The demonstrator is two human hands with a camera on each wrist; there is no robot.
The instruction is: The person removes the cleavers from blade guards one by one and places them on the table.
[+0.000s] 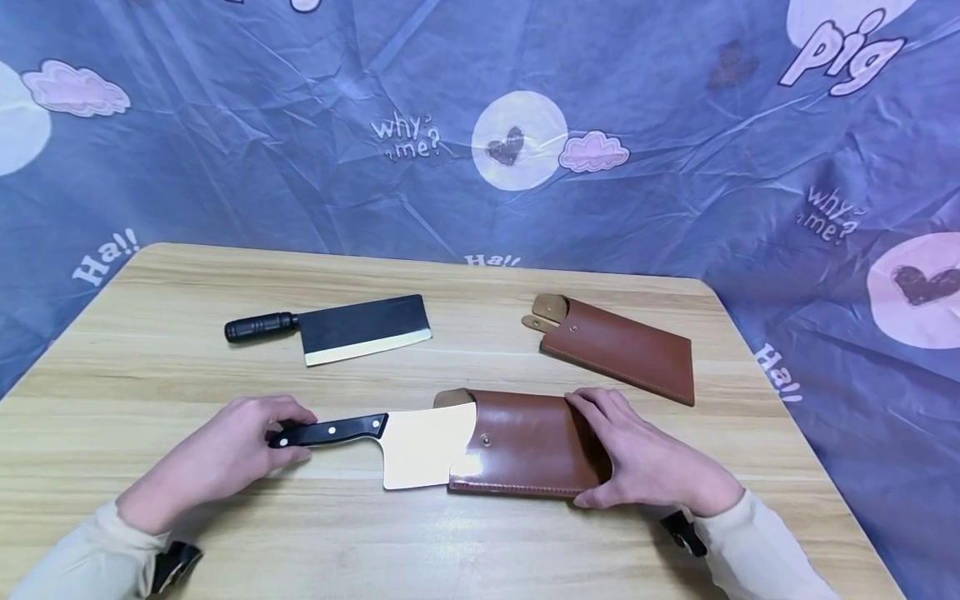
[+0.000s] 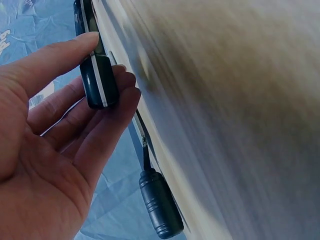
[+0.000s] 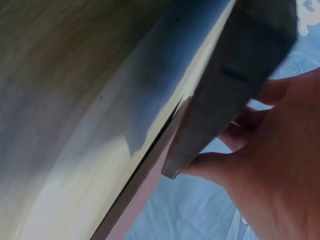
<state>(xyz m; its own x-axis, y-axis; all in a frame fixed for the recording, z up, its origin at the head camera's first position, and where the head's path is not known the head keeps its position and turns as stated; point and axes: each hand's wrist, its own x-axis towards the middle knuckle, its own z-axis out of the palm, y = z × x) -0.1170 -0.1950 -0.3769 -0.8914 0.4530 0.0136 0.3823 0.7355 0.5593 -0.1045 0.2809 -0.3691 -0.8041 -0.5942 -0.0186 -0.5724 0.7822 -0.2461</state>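
The left hand [image 1: 225, 454] is pinching the black handle [image 1: 330, 432] of a cleaver [image 1: 420, 446] between thumb and fingertips; the palm is staying open and the fingers [image 2: 107, 112] are only lightly bent, with the handle's end sitting against their tips. The cleaver is lying flat on the wooden table [image 1: 187, 358], its pale blade pointing toward the right hand and partly tucked inside a brown leather sheath [image 1: 525, 446].

The right hand [image 1: 645, 458] is gripping the far end of that sheath, fingers curling over its top edge and the thumb hooking round the near edge, holding it against the table. From the right wrist, the sheath's edge [image 3: 225, 100] is sitting between the thumb and the curled fingers, with the blade showing just beyond it.

The two hands are lying at opposite ends of the cleaver and sheath, well apart from each other.

Beyond the left hand, a second cleaver [image 1: 345, 327] with a dark blade and round black handle is lying on the table; its handle [image 2: 160, 205] is also showing past the left fingers. Beyond the right hand, a second brown sheath [image 1: 622, 350] is lying at an angle, touched by neither hand.
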